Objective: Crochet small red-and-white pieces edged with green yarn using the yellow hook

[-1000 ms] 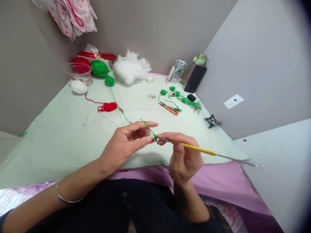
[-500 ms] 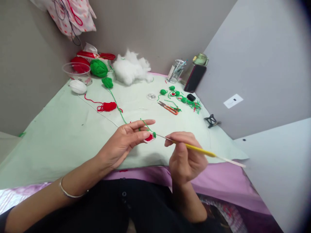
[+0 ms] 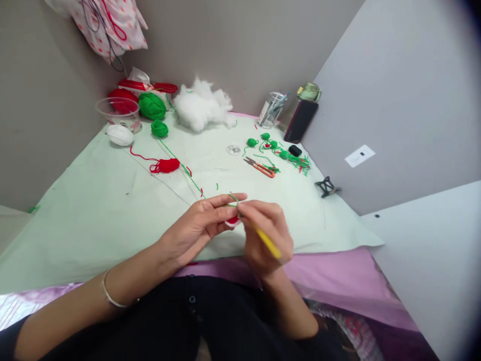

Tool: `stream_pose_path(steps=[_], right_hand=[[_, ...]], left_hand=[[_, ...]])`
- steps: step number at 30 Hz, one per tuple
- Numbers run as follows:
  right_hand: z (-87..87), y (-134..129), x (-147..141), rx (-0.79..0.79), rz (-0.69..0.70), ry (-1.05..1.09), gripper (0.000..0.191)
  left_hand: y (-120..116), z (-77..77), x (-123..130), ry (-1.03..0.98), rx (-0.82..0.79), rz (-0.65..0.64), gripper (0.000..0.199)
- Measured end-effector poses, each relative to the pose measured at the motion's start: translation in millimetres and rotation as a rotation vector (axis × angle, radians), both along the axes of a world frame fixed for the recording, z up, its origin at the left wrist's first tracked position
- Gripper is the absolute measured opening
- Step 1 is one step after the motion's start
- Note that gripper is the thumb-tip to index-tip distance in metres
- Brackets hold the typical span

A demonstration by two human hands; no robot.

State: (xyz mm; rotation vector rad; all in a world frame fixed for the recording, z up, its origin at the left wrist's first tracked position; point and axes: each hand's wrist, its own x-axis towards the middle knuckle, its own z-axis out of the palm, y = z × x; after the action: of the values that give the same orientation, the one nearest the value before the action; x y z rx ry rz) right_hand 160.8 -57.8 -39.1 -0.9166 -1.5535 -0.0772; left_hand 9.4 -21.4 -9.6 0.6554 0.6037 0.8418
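Between the thumb and fingers of my left hand [image 3: 203, 218] is a small red and white crochet piece [image 3: 233, 220] with green yarn at its top. My right hand [image 3: 266, 233] is closed on a yellow-handled crochet hook [image 3: 268, 242], its fingertips touching the piece; the hook's tip is hidden there. A green strand runs from my left hand up to a small green yarn ball [image 3: 160, 129]. A thin white strand leads towards a white yarn ball [image 3: 119, 135]. Left of the green strand lies a red yarn bundle [image 3: 165, 166].
Orange-handled snips [image 3: 260, 167] lie beyond my hands, near small green balls [image 3: 252, 142] and yarn scraps. At the back are white stuffing [image 3: 203, 106], a large green ball [image 3: 152, 106], a clear tub [image 3: 118, 118], a plastic cup [image 3: 271, 111] and a phone [image 3: 301, 121].
My right hand has moved left with the hook and now meets the piece. My left hand has shifted slightly right. The small green ball has rolled left, and its strand is straighter.
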Motion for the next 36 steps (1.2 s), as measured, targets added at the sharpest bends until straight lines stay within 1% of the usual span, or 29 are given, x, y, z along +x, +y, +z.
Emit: stream_pose_path(steps=[2, 4, 5, 7, 10, 15, 18, 20, 22, 25, 29, 33, 34, 36], right_hand=[[4.7, 2, 1, -0.095, 0.087, 0.233, 0.026], [8.3, 5, 1, -0.176, 0.191, 0.442, 0.021], [9.1, 6, 0, -0.204, 0.24, 0.493, 0.019], [8.9, 8, -1, -0.249, 0.305, 0.494, 0.016], [7.3, 8, 0, -0.296, 0.321, 0.503, 0.015], [10.7, 10, 9, -0.404, 0.461, 0.685, 0.015], [13.3, 11, 12, -0.407, 0.512, 0.698, 0.016], [13.9, 9, 13, -0.403, 0.499, 0.654, 0.017], [14.2, 5, 13, -0.37, 0.436, 0.576, 0.018], [15.7, -2, 14, -0.265, 0.326, 0.395, 0.019], [18.3, -7, 17, -0.173, 0.248, 0.143, 0.025], [13.9, -8, 16, -0.057, 0.156, -0.078, 0.026], [11.4, -7, 15, -0.026, 0.113, -0.148, 0.026], [5.5, -7, 9, 0.057, -0.022, -0.279, 0.028]], left_hand=[[3, 0.3, -2, 0.001, -0.021, 0.001, 0.029], [4, 0.7, -3, 0.03, 0.023, 0.038, 0.029], [4, 0.8, -3, 0.051, 0.063, 0.052, 0.03], [2, 0.9, -3, 0.098, 0.153, 0.07, 0.032], [-1, 0.8, -4, 0.148, 0.255, 0.071, 0.031], [0, 1.5, -10, 0.195, 0.331, 0.019, 0.028], [2, 0.3, -11, 0.202, 0.356, 0.007, 0.026], [3, -1.0, -11, 0.203, 0.37, 0.0, 0.026], [2, -2.2, -12, 0.211, 0.384, 0.001, 0.027], [1, -3.1, -14, 0.227, 0.398, 0.012, 0.026], [0, -2.5, -15, 0.232, 0.396, 0.025, 0.026], [0, -0.3, -12, 0.239, 0.391, 0.065, 0.027], [-1, 0.3, -11, 0.229, 0.382, 0.077, 0.029], [-2, 1.2, -8, 0.184, 0.334, 0.098, 0.035]])
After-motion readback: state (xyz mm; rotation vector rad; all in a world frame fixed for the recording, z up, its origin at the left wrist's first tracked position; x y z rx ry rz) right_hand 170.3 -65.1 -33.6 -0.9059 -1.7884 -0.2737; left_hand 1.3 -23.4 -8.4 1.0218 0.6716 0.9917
